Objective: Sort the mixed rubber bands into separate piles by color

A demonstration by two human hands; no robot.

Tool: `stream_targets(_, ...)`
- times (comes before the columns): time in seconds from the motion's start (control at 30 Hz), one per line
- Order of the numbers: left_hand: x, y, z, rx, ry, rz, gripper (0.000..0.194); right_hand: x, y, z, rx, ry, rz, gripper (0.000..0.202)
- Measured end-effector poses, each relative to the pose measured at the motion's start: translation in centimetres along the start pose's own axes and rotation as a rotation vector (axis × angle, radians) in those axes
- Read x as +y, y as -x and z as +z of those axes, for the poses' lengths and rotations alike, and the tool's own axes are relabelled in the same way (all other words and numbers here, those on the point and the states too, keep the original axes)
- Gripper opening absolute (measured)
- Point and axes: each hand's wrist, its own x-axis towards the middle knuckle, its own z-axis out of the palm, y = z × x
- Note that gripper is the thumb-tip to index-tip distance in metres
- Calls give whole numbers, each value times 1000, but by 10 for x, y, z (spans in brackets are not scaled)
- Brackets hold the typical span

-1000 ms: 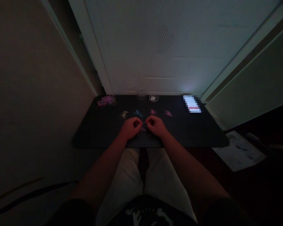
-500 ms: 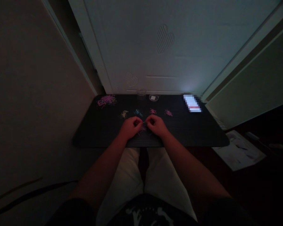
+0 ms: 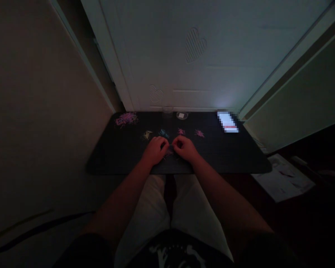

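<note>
My left hand [image 3: 156, 149] and my right hand [image 3: 185, 149] face each other above the front middle of the dark table. Both are closed, thumb against fingers, pinching the two ends of a thin band [image 3: 171, 144] that spans the short gap between them. Its exact kind is too small and dark to tell. Under it lies a small pile of purplish thin pieces [image 3: 169, 152], partly hidden by my hands. Beyond them sit a yellowish pile [image 3: 147, 134], a blue pile [image 3: 163, 133], a pink pile [image 3: 181, 131] and another pink pile [image 3: 199, 133].
A larger mixed heap [image 3: 126, 119] of pink and purple pieces is at the table's [image 3: 229, 156] back left. A clear round container [image 3: 167, 111] and a round lid [image 3: 182, 115] stand near the door [image 3: 170, 56]. A lit phone [image 3: 227, 122] lies back right. Papers [image 3: 284, 178] are on the floor.
My hands stay almost in place, still pinching the band between them. My left hand has shifted only very slightly. The piles look the same.
</note>
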Motion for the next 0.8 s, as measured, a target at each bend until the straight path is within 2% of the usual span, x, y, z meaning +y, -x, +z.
stream_targets(0.13, 2, -1, 1, -27, -96, 63, 23, -1, 0, 0, -27, 19, -26, 8)
stream_targets(0.27, 2, -1, 3, -33, -135, 61, 24, -3, 0, 0, -30, 27, -35, 9)
stream_targets(0.8, -1, -2, 4, -43, -34, 73, 29, -4, 0, -1, -52, 18, -3, 6)
